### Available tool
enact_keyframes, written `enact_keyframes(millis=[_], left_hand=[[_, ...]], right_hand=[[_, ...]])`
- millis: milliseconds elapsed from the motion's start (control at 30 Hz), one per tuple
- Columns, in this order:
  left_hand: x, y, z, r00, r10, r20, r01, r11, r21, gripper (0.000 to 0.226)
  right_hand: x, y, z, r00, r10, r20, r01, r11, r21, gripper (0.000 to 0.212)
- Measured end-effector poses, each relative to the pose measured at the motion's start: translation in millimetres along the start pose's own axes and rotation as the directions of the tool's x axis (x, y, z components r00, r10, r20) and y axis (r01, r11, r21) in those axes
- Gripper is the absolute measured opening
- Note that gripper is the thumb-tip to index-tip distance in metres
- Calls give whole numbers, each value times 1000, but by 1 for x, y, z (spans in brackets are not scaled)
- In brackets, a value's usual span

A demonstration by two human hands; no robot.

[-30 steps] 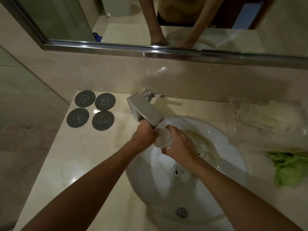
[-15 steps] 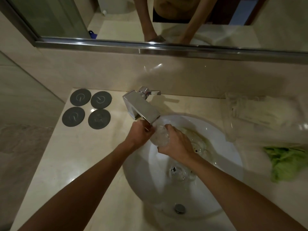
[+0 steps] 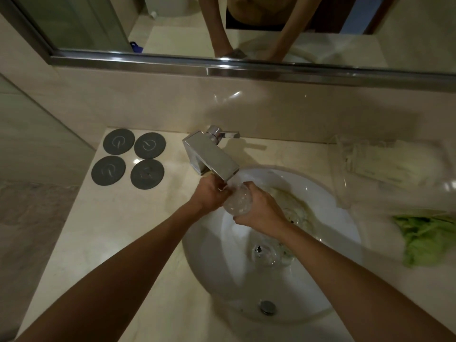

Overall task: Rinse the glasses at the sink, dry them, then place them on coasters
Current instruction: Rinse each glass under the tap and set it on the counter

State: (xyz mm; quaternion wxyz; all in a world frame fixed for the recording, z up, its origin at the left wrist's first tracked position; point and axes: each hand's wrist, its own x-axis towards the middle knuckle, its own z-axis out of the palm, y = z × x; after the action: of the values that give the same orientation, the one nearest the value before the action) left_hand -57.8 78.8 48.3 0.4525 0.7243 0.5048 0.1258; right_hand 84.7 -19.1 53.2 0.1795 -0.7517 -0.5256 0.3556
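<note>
A clear glass (image 3: 238,203) is under the spout of the chrome tap (image 3: 211,159), over the white sink (image 3: 328,193). My right hand (image 3: 261,209) grips the glass from the right. My left hand (image 3: 209,195) holds it from the left, fingers curled at its rim. Water seems to run over the glass. Another clear glass (image 3: 267,254) lies in the basin near the drain. Several dark round coasters (image 3: 128,157) sit on the counter left of the tap.
A green cloth (image 3: 424,239) lies on the counter right of the sink. A clear plastic bag (image 3: 389,166) with pale contents lies behind it. The overflow cap (image 3: 267,307) is at the basin's near side. A mirror (image 3: 172,23) hangs above the backsplash.
The glass has tipped from mouth-up to lying more sideways under the spout, and both hands have turned round it. The view shifted slightly.
</note>
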Motion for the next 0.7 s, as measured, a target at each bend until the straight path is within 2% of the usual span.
enact_keyframes(millis=[67, 100, 167, 267, 333, 400, 467, 533, 700], left_hand=[[-5, 4, 0, 977, -179, 114, 203, 947, -248, 24], [-8, 5, 1, 946, -249, 209, 313, 874, -372, 26], [-12, 7, 1, 887, -317, 336, 448, 765, -462, 30], [-17, 6, 0, 871, -349, 345, 479, 755, -447, 29], [-16, 0, -1, 875, -350, 335, 470, 779, -415, 26], [-17, -1, -3, 851, -374, 368, 499, 795, -346, 38], [-16, 0, -4, 832, -410, 373, 518, 815, -261, 51], [-15, -1, -4, 827, -428, 364, 519, 831, -202, 55], [-15, -3, -11, 803, -442, 399, 524, 843, -121, 58]], right_hand=[[-2, -4, 4, 991, 116, -59, -106, 983, 149, 69], [-1, -5, 9, 981, 183, -58, -163, 953, 255, 67], [0, -5, 19, 962, 273, 4, -248, 865, 436, 67], [-1, 0, 35, 948, 275, 161, -316, 749, 583, 63], [-6, -6, 38, 930, 241, 277, -366, 583, 725, 47], [-9, -12, 39, 897, 246, 368, -441, 423, 792, 41], [-9, -18, 39, 853, 275, 443, -515, 310, 799, 38], [-8, -21, 40, 822, 277, 497, -563, 275, 779, 38], [-6, -18, 41, 826, 302, 476, -561, 363, 744, 37]])
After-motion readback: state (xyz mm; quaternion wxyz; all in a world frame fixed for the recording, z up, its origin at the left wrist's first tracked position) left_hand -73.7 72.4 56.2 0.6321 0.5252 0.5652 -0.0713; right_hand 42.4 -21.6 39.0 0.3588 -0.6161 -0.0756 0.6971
